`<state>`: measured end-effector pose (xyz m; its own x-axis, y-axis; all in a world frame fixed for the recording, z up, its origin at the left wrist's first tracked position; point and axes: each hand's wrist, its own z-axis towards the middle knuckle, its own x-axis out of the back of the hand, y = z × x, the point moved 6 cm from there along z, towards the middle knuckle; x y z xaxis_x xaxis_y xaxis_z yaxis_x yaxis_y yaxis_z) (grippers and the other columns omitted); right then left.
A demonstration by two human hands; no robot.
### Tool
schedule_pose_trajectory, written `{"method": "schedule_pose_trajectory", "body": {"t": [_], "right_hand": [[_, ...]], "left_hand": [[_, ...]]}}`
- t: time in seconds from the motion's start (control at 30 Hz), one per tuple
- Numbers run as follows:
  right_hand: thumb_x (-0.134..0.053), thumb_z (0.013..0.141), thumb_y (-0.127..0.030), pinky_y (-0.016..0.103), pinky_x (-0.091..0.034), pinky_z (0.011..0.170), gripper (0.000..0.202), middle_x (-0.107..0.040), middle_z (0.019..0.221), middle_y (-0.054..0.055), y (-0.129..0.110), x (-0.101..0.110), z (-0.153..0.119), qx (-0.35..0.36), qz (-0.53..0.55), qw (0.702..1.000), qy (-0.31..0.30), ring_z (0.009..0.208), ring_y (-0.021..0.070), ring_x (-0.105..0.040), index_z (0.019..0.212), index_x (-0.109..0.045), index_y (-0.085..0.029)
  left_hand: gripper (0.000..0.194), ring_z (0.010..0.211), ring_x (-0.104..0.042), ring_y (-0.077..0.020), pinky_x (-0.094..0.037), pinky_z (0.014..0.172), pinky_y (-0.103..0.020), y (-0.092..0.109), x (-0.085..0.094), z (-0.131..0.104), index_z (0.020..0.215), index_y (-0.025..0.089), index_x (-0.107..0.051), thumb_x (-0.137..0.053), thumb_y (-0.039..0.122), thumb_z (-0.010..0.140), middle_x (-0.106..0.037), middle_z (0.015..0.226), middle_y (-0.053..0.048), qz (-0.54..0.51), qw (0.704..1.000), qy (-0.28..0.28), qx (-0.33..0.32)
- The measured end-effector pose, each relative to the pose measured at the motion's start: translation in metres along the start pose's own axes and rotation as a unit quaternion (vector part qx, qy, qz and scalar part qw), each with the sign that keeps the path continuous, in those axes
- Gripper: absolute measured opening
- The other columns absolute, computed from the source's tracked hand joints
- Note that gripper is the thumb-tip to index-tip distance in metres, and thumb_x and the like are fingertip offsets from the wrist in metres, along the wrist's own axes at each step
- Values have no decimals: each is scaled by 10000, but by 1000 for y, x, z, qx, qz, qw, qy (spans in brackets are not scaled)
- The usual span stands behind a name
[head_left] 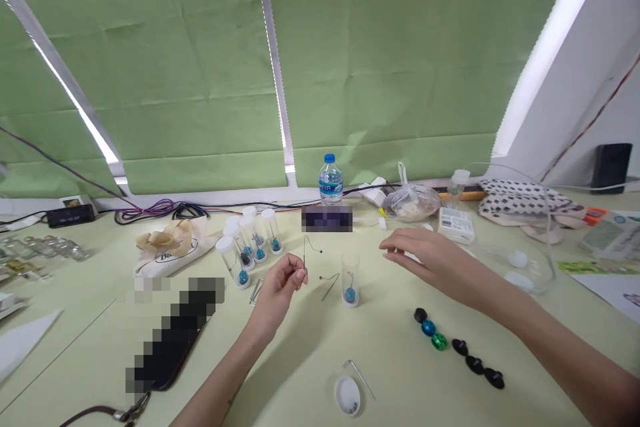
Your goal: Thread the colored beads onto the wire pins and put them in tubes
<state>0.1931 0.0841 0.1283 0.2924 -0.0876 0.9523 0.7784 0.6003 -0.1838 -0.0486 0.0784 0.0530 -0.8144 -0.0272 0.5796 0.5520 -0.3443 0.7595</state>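
My left hand point(277, 290) is closed in a pinch on a thin bent wire point(311, 244), which rises above the fingertips and ends in a small dark bead. My right hand point(425, 255) hovers over the table with its fingers stretched out, and nothing shows in it. Between the hands stands a clear open-topped tube point(351, 263) with a blue ball point(351, 295) and a thin wire inside its white base. Another bent wire point(331, 285) with a reddish tip lies left of the tube. Nearer me, an L-shaped hex key point(361, 380) lies beside a white cap point(347, 387) holding tiny dark pieces.
Several white-capped tubes point(229, 260) stand behind my left hand. Black, blue and green round parts point(429, 327) and black oval parts point(474, 364) lie in a row at right. A phone point(175, 340), a cloth pouch point(175, 250) and a water bottle point(330, 181) are also around.
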Motion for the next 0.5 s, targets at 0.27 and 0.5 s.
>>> {"method": "schedule_pose_trajectory", "body": {"t": [0.27,0.5], "right_hand": [[-360,975,-353,375,-459,759,322,-693,1019,77,6,-1,-3,-12,1,1000,-8,921,258,-633,1002,-648,-210],[-424,939,-370,342,-477,723,300,-715,999,61,29,-35,-1,-25,16,995,-95,892,251,-657,1051,-664,-230]], "left_hand": [[145,634,-455,-119,-377,572,-220,-12,-6,-2,841,210,-405,-298,267,919,-545,749,0,9,996,-63,56],[210,679,-488,-176,-347,606,-286,-27,-16,-11,793,197,-455,-307,51,819,-543,751,-26,220,968,-94,76]]}}
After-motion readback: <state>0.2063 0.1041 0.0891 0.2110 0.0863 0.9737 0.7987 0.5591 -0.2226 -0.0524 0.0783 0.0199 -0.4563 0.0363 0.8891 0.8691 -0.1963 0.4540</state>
